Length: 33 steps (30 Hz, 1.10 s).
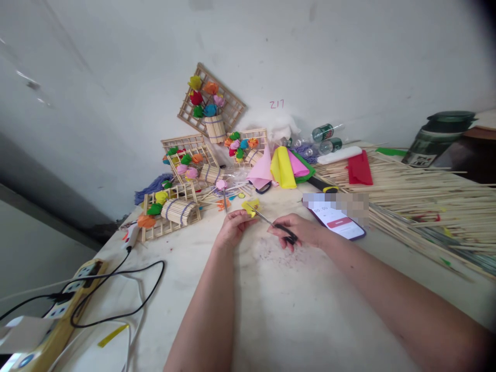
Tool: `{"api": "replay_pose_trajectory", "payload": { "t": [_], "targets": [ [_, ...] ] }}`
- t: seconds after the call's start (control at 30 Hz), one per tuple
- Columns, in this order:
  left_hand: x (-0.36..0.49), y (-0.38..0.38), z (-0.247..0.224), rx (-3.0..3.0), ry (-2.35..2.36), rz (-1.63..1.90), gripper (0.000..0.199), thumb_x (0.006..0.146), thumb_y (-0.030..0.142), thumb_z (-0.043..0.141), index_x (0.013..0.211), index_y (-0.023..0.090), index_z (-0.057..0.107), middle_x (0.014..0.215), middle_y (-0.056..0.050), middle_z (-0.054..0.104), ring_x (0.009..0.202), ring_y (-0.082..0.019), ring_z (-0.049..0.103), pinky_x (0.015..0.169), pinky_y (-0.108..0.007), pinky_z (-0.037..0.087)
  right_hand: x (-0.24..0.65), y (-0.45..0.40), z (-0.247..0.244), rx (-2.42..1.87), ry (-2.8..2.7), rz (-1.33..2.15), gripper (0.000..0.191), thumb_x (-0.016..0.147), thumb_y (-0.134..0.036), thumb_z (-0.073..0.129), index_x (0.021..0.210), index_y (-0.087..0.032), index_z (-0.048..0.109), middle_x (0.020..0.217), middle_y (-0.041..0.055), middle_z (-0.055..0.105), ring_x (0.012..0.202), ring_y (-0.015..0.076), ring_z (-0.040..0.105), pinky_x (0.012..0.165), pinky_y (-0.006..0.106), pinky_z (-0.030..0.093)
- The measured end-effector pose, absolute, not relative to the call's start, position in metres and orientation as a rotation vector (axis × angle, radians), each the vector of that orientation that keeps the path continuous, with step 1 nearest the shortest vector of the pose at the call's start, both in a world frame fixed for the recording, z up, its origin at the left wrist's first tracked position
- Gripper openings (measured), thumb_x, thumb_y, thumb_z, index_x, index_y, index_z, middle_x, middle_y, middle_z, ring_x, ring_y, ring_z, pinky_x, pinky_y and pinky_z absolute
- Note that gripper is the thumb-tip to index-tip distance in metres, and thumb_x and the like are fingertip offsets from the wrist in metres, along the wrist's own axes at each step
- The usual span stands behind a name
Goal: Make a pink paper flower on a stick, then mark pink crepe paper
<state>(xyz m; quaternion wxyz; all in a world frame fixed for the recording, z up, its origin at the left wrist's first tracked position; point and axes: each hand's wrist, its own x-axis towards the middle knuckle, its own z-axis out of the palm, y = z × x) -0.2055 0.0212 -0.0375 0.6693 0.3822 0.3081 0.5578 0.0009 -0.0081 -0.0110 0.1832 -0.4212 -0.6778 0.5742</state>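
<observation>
Between the fingers of my left hand (pixel 234 227) is a small yellow paper piece (pixel 251 206), near the middle of the table (pixel 201 289). My right hand (pixel 294 232) is closed round the black handles of a pair of scissors (pixel 285 232). The scissors' blades point up and left and reach the yellow paper. Just beyond my left hand, a pink paper flower (pixel 221 185) on a stem and an orange paper scrap (pixel 223 204) lie on the table.
Stick lattices with paper flowers (pixel 178 212) stand at the back left. Coloured paper (pixel 283 168) lies behind my hands. A phone (pixel 337 219) is beside my right forearm, with thin sticks (pixel 411 201) beyond. A power strip (pixel 73 305) and cables are at the left; a dark flask (pixel 437 137) stands back right.
</observation>
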Motion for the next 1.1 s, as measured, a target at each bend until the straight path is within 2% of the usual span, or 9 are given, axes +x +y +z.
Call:
{"api": "replay_pose_trajectory", "payload": {
  "t": [0.23, 0.43, 0.67, 0.9, 1.1],
  "targets": [
    [-0.205, 0.021, -0.037, 0.867, 0.681, 1.246, 0.013, 0.052, 0.011, 0.071, 0.061, 0.012, 0.063, 0.068, -0.003, 0.066, 0.071, -0.019, 0.063, 0.075, -0.036, 0.048, 0.0, -0.009, -0.011, -1.204, -1.942, 1.587, 0.038, 0.073, -0.05, 0.05, 0.082, -0.013, 0.056, 0.06, 0.0013, 0.06, 0.04, 0.0063, 0.05, 0.032, 0.016, 0.024],
    [-0.205, 0.022, -0.037, 0.864, 0.702, 1.237, 0.014, 0.052, 0.012, 0.072, 0.062, 0.011, 0.063, 0.07, -0.005, 0.066, 0.076, -0.022, 0.063, 0.075, -0.036, 0.048, -0.002, -0.012, -0.006, -1.237, -1.956, 1.536, 0.037, 0.074, -0.047, 0.053, 0.088, -0.013, 0.057, 0.058, 0.0006, 0.059, 0.039, 0.0059, 0.049, 0.031, 0.015, 0.024],
    [-0.205, 0.021, -0.036, 0.861, 0.733, 1.245, 0.015, 0.052, 0.014, 0.073, 0.062, 0.011, 0.063, 0.071, -0.006, 0.066, 0.079, -0.023, 0.063, 0.077, -0.038, 0.048, -0.007, -0.012, -0.007, -1.174, -1.913, 1.516, 0.028, 0.072, -0.04, 0.057, 0.079, -0.013, 0.057, 0.052, -0.0021, 0.054, 0.04, 0.0062, 0.047, 0.034, 0.016, 0.035],
    [-0.205, 0.021, -0.037, 0.894, 0.714, 1.233, 0.014, 0.055, 0.015, 0.073, 0.064, 0.011, 0.064, 0.07, -0.004, 0.066, 0.074, -0.019, 0.063, 0.075, -0.034, 0.048, -0.012, -0.011, -0.012, -1.185, -1.885, 1.495, 0.029, 0.069, -0.041, 0.059, 0.077, -0.013, 0.057, 0.049, -0.0033, 0.052, 0.038, 0.0066, 0.046, 0.036, 0.019, 0.04],
    [-0.206, 0.02, -0.035, 0.927, 0.754, 1.18, 0.017, 0.058, 0.02, 0.073, 0.068, 0.012, 0.061, 0.071, -0.005, 0.066, 0.073, -0.019, 0.064, 0.067, -0.029, 0.05, -0.005, -0.01, -0.014, -1.19, -1.838, 1.599, 0.033, 0.073, -0.047, 0.053, 0.078, -0.014, 0.055, 0.058, 0.0004, 0.06, 0.04, 0.0067, 0.051, 0.031, 0.015, 0.026]
  ]
}}
